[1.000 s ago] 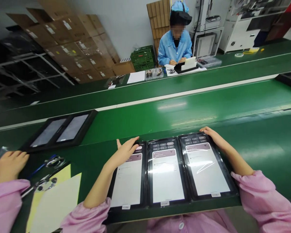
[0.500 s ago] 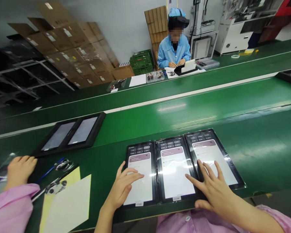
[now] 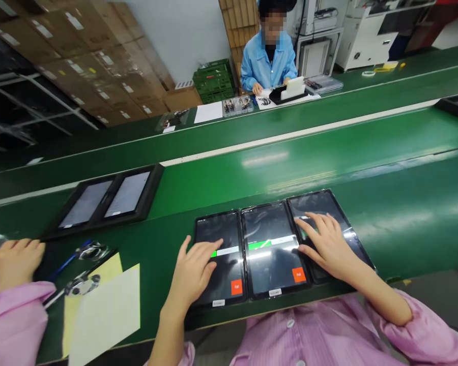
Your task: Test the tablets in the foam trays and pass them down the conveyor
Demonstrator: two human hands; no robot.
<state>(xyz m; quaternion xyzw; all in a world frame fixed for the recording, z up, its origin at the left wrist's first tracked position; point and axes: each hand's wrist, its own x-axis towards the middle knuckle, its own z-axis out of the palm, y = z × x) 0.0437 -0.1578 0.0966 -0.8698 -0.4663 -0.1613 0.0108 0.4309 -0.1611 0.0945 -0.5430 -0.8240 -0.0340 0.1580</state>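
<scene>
Three tablets lie side by side at the near edge of the green bench: a left tablet point(image 3: 223, 229), a middle tablet point(image 3: 265, 223) and a right tablet point(image 3: 309, 202). Their screens are dark; a green and white bar crosses the left and middle ones, each with a red "Fail" square low down. Over the left tablet my left hand point(image 3: 194, 269) is open, its index finger stretched towards the bar. My right hand point(image 3: 330, 246), fingers spread, covers part of the right tablet, thumb close to the middle one. Whether the fingertips touch glass I cannot tell.
At far left rests a neighbour's hand point(image 3: 19, 262) in a pink sleeve. Yellow and white paper sheets point(image 3: 107, 310), a blue pen point(image 3: 64, 265) and a black tray point(image 3: 152, 193) with two tablets lie left. Across the conveyor point(image 3: 221, 168) sits a person in blue point(image 3: 269, 61).
The tablet screens have switched from white pages to dark ones with green bars and red squares. My right hand has moved up the right tablet. The view has tilted down a little.
</scene>
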